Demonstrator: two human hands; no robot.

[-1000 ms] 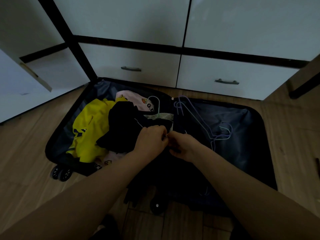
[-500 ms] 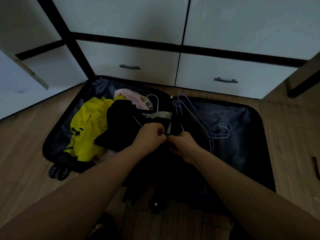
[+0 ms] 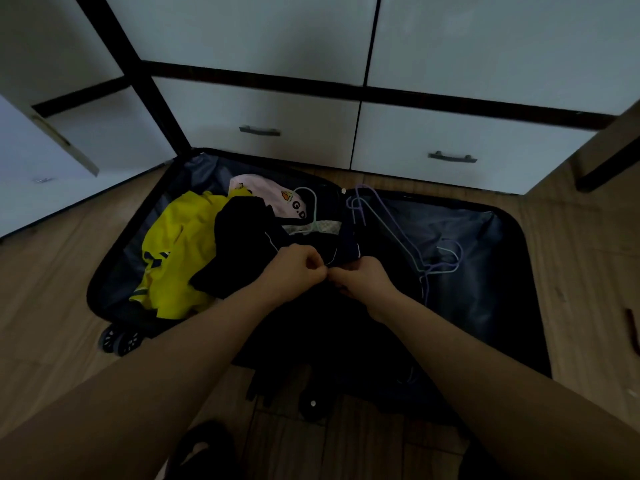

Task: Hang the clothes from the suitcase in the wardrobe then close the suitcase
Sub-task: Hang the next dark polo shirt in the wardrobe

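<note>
A dark suitcase [image 3: 485,220] lies open on the wooden floor. Its left half holds a yellow garment [image 3: 176,251], a black garment [image 3: 239,244] and a pale pink top [image 3: 277,195] with a duck print. A dark garment [image 3: 322,327] spreads over the middle, on a mint hanger [image 3: 313,216]. My left hand [image 3: 294,268] and my right hand [image 3: 363,277] meet over it, fingers curled, both pinching its dark fabric near the collar. Several purple and mint hangers [image 3: 429,261] lie in the right half.
The white wardrobe stands just behind the suitcase, with two drawers [image 3: 263,129] at floor level and doors above. An open white door [image 3: 45,157] juts out at the left. A suitcase wheel [image 3: 119,339] sticks out at the front left. A dark slipper [image 3: 201,445] is below.
My two hands have drawn closer together over the dark garment, fingertips now nearly touching. The rest of the suitcase contents have not shifted.
</note>
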